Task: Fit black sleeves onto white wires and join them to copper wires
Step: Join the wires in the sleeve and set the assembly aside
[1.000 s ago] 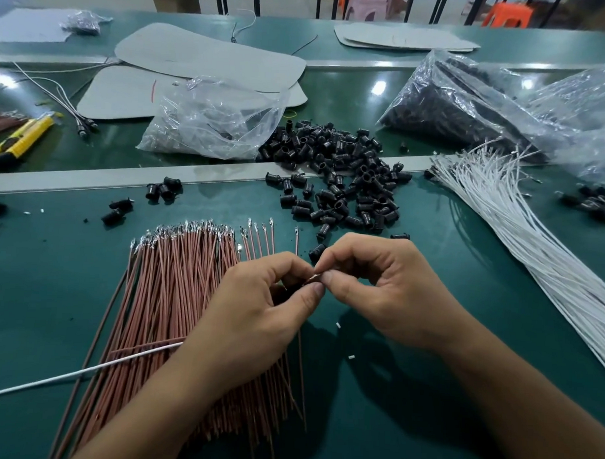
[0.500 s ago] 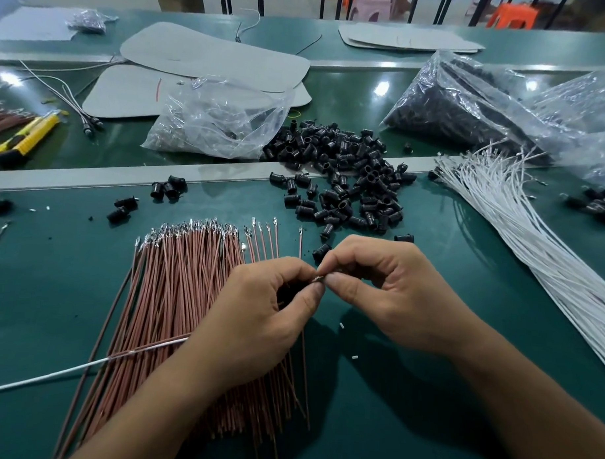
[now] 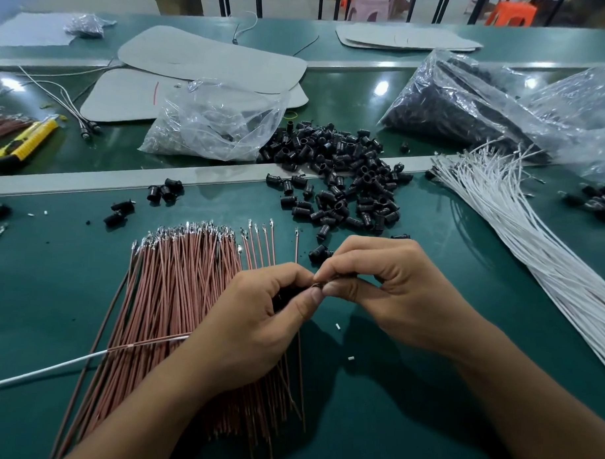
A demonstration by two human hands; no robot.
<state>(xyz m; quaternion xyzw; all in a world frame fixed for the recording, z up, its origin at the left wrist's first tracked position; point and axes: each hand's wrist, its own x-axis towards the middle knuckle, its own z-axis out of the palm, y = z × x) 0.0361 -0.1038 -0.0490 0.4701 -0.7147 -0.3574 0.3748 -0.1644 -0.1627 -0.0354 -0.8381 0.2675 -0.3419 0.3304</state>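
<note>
My left hand point(image 3: 256, 327) curls round a black sleeve, mostly hidden in its fingers, with a white wire point(image 3: 49, 366) trailing out to the left over the copper wire bundle point(image 3: 174, 314). My right hand point(image 3: 388, 294) pinches a thin wire end against the sleeve, fingertip to fingertip with the left thumb. A pile of loose black sleeves point(image 3: 344, 182) lies just beyond the hands. The bundle of white wires point(image 3: 520, 237) fans along the right.
A clear bag point(image 3: 219, 123) and two bags of black parts point(image 3: 470, 101) lie past the grey strip point(image 3: 90, 184). A yellow utility knife point(image 3: 23, 140) sits far left. Grey sheets point(image 3: 211, 59) cover the back. Finished pieces point(image 3: 600, 202) lie at the right edge.
Both hands stay pressed together over the sleeve; the metal wire tip seen between the fingertips earlier is now hidden. The white wire holds its place.
</note>
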